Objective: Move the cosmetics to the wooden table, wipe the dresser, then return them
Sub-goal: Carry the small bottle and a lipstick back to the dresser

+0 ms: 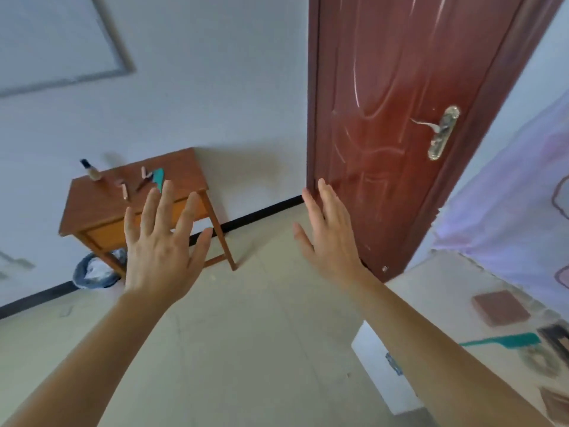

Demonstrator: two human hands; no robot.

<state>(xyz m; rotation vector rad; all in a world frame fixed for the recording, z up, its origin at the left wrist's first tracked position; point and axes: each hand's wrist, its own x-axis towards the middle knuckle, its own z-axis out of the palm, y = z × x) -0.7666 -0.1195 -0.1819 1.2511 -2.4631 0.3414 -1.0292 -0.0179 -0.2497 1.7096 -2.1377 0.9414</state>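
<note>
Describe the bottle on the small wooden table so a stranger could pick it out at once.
Find the red-brown door; left of it, against the white wall, stands a small wooden table. The bottle stands upright at the tabletop's far left corner. It is beige with a dark cap and taller than its neighbours, the small pinkish tubes and a teal item nearer the middle.

single head-worn view, wide-angle, looking forward and down across a pale floor (261, 334) toward a white wall (215, 87). the frame is tilted, so the red-brown door (400, 118) leans to the right. both forearms enter from the bottom edge; the left hand (160, 251) and right hand (329, 238) lie nearest the lens, at mid-frame. the wooden table (92, 208) stands farther off, centre left, against the wall. the picture is softly blurred.
</note>
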